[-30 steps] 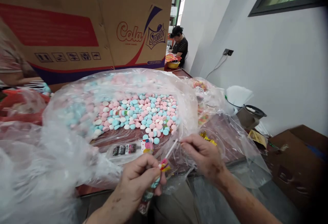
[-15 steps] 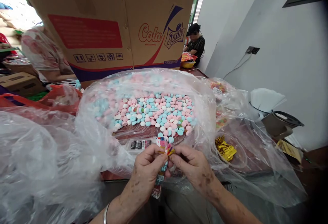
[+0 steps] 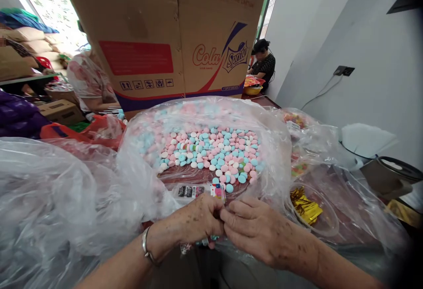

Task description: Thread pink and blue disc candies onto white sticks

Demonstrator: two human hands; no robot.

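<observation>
Head view: left hand (image 3: 202, 219), palm down, grip closed on packet (image 3: 185, 248), touches right hand (image 3: 264, 231), whose grip's hidden.

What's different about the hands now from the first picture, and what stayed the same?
The right hand came in leftward to the left hand; they now seem to touch. The left hand still holds the small packet, now mostly hidden by the hands. The view turned left, so things sit farther right in the picture. The candies, gold strips and big carton stayed put.
</observation>
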